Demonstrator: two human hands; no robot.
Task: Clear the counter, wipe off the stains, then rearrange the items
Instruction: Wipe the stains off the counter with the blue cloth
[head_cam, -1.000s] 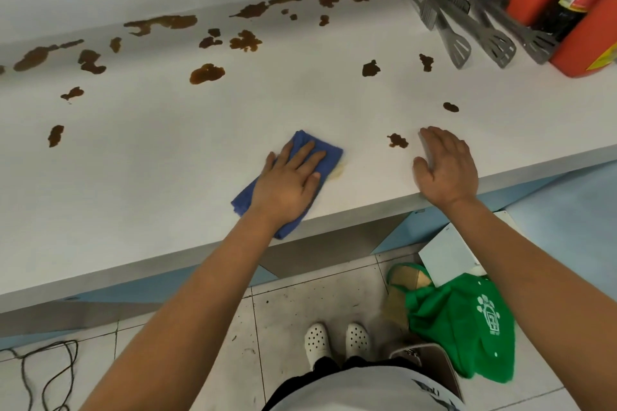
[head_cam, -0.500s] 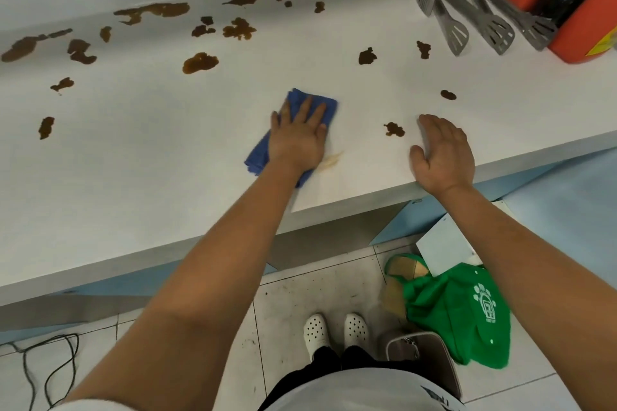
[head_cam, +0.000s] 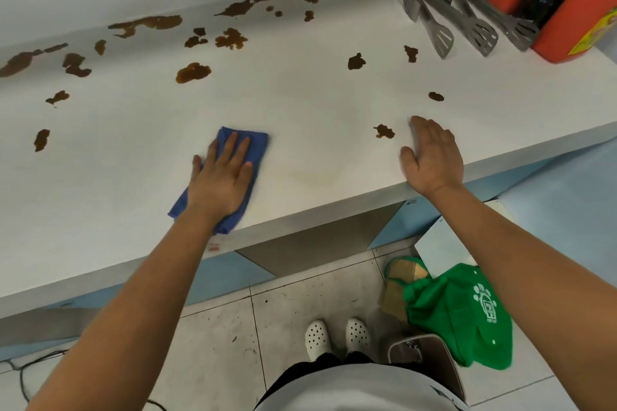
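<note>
Both hands flat, fingers straight — left hand (head_cam: 218,182) pressing blue cloth (head_cam: 248,147) on counter (head_cam: 133,160), now dragged left and nearer the edge. Right hand (head_cam: 432,157) unmoved beside brown stain (head_cam: 384,131) — faint smear (head_cam: 317,177) left behind.

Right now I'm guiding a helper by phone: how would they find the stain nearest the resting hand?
Start at the white counter's front edge, where the right hand lies flat. Just left of its fingertips sits a small brown stain. Unlike the other blotches farther back, it is alone near the front edge.
</note>
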